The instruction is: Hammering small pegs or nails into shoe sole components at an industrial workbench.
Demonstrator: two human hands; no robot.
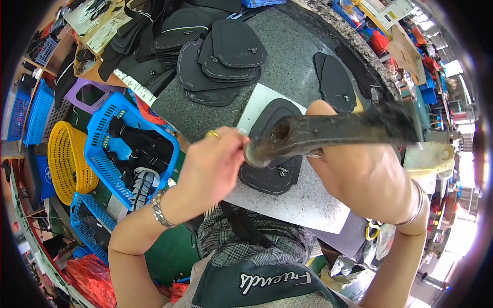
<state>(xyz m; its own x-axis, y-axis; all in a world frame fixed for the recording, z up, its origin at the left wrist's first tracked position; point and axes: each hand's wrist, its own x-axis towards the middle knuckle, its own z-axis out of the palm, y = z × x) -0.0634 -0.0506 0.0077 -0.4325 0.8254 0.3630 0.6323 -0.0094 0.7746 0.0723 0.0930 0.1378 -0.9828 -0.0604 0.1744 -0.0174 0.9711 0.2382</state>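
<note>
A long, dark, worn hammer-like tool (328,130) lies across my right hand (359,172), whose fingers close round it. One rounded end of the tool points left and has a hole near it. The other end is smeared by motion. My left hand (213,161) is closed in a pinch beside that rounded end; what its fingertips hold is hidden. Below both hands, a black oval pad (269,179) lies on a white board (313,213), partly covered by the tool. My left hand wears a gold ring.
Stacked black pads (239,43) lie at the far left of the grey work surface (287,38). More pads (336,79) sit at the far right. To the left stand a blue basket (110,177) with black pieces, a yellow basket (64,159) and a purple stool (84,92).
</note>
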